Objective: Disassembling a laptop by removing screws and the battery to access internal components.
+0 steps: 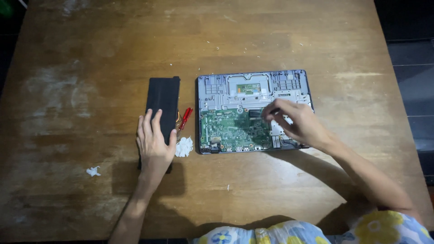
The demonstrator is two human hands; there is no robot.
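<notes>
An opened laptop base (289, 83) lies on the wooden table (217, 40), its green circuit board (228, 129) exposed. My right hand (298, 124) rests over the board's right side, fingertips pinched on a small dark part (256, 113) near the middle. My left hand (154, 144) lies flat, fingers apart, on the near end of a black rectangular battery pack (163, 97) left of the laptop. A red-handled screwdriver (185, 118) lies between the pack and the laptop.
A crumpled white tissue (184, 147) sits by the laptop's near left corner. Another small white scrap (93, 171) lies further left. White smudges and crumbs mark the tabletop. Dark floor tiles (413, 68) border the table's right edge.
</notes>
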